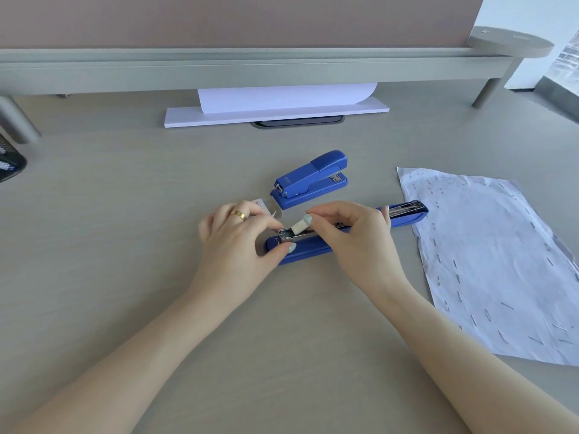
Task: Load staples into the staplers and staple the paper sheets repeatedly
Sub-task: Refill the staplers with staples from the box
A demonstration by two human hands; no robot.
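**A:** ok nearest the camera it's just two bare forearms coming in over the grey desk (pixel 125 214). Then the hands, both working on the opened-out stapler (pixel 308 245), the blue one lying flat with its top swung right back so the metal staple channel faces up

**B:** what are the hands doing exactly?

**A:** left hand (pixel 233 242) is curled over the stapler's left end, thumb pressed on the blue base, fingers bent down near the front of the channel. Gold ring (pixel 238 215) on it. Right hand (pixel 351 233) is pinching a little pale strip of staples (pixel 299 227) between thumb and forefinger, one end of it tipped down into the channel

**B:** how many staplers total?

**A:** two, both blue. The second stapler (pixel 310 180) sits closed just behind the hands. There's a small embossed mark on its rear end but too small to read. Just left of it, half under the left fingers, a small staple box (pixel 266 206) with some red print I can't make out either

**B:** paper?

**A:** one crumpled sheet of paper (pixel 488 261) off to the right, peppered with staples, too many to count. Its edge lies just beside the open stapler's far end. Further back a white ream of paper (pixel 275 117) lies flat with one loose sheet (pixel 282 98) curling on top, tucked under the grey desk shelf (pixel 250 70). A black mesh holder (pixel 9 161) pokes in at the far left edge
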